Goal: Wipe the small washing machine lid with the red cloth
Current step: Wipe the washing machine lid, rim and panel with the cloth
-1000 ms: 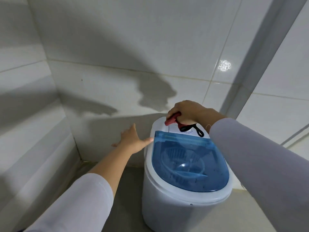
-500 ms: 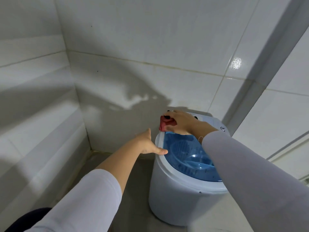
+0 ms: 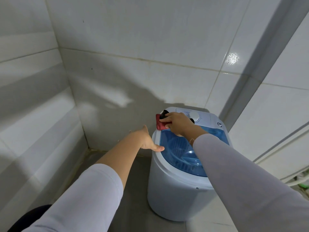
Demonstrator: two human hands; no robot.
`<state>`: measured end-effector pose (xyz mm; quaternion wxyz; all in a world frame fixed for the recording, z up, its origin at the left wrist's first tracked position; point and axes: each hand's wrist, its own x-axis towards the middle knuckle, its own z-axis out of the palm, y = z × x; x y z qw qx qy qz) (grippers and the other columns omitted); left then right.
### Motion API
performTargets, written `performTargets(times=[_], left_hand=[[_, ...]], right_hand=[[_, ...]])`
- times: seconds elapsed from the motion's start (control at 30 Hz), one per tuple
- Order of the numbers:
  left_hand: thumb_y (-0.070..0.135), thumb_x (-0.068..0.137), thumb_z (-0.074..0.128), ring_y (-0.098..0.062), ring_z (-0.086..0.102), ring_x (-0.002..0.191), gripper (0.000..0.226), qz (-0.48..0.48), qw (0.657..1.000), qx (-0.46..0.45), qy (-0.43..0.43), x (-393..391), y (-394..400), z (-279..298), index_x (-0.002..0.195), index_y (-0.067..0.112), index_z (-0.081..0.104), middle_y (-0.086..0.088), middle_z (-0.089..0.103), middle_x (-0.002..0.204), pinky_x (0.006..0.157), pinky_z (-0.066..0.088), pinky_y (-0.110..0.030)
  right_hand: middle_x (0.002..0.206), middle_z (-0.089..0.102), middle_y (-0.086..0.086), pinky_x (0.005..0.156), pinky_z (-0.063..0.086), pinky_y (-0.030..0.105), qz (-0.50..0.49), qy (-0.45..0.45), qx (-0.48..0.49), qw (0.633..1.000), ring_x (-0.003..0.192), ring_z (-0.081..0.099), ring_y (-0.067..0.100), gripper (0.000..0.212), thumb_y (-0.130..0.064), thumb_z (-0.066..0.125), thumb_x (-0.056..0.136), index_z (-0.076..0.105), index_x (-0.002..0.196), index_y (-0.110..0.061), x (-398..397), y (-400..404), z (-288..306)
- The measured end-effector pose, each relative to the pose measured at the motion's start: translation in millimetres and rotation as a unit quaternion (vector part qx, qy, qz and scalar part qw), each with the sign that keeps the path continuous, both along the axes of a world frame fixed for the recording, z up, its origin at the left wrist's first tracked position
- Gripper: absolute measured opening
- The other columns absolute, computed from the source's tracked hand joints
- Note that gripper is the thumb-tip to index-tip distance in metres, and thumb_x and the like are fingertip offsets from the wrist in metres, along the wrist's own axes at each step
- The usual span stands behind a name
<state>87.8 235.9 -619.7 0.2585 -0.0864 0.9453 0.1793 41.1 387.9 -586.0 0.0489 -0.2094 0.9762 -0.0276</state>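
Observation:
A small white washing machine (image 3: pixel 175 195) stands on the floor in a tiled corner. Its translucent blue lid (image 3: pixel 182 156) is closed and shows the drum inside. My right hand (image 3: pixel 178 123) presses a bunched red cloth (image 3: pixel 160 124) onto the lid's far left corner, next to the white control panel with its round dial (image 3: pixel 194 116). A black patch shows at the cloth's upper edge. My left hand (image 3: pixel 147 139) rests on the machine's left rim, thumb on the white edge, fingers spread down the side.
White tiled walls close in behind and to the left of the machine. A grey corner strip (image 3: pixel 260 67) runs up the wall at the right. A hose and a green item (image 3: pixel 302 183) lie at the far right edge. Grey floor surrounds the base.
My right hand has slid the red cloth from the middle of the control panel to the lid's far left corner. My left hand has settled on the left rim. The view has pulled back.

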Motion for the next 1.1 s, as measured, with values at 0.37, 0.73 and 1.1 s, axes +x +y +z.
performTargets(times=[0.37,0.73,1.1], left_hand=[[0.077,0.057,0.069,-0.036,-0.002,0.149,0.137,0.012,0.998,-0.025,0.058,3.1,1.1,-5.3,0.153,0.023,-0.011,-0.009,0.005,0.163,0.115,0.021,-0.06],[0.073,0.063,0.068,-0.037,-0.008,0.149,0.13,-0.007,0.995,-0.049,0.089,10.3,6.0,1.0,0.152,0.027,-0.015,-0.011,-0.002,0.163,0.116,0.013,-0.062],[0.064,0.075,0.066,-0.031,-0.01,0.15,0.113,-0.008,0.992,-0.049,0.114,31.5,15.3,15.5,0.153,0.031,-0.01,-0.005,-0.004,0.164,0.11,0.007,-0.072]], right_hand=[[0.136,0.055,0.004,0.102,0.042,0.039,-0.013,-0.004,-0.003,1.0,0.121,0.05,0.028,0.042,-0.013,0.048,0.095,0.053,0.132,-0.032,12.2,17.4,6.0],[0.137,0.055,0.004,0.104,0.038,0.038,-0.034,-0.002,0.004,0.999,0.122,0.047,0.03,0.042,-0.013,0.046,0.095,0.054,0.132,-0.031,21.6,48.2,7.5],[0.14,0.053,0.003,0.104,0.036,0.034,-0.071,-0.001,-0.024,0.997,0.123,0.047,0.029,0.043,-0.013,0.048,0.094,0.054,0.133,-0.031,24.2,86.4,4.6]])
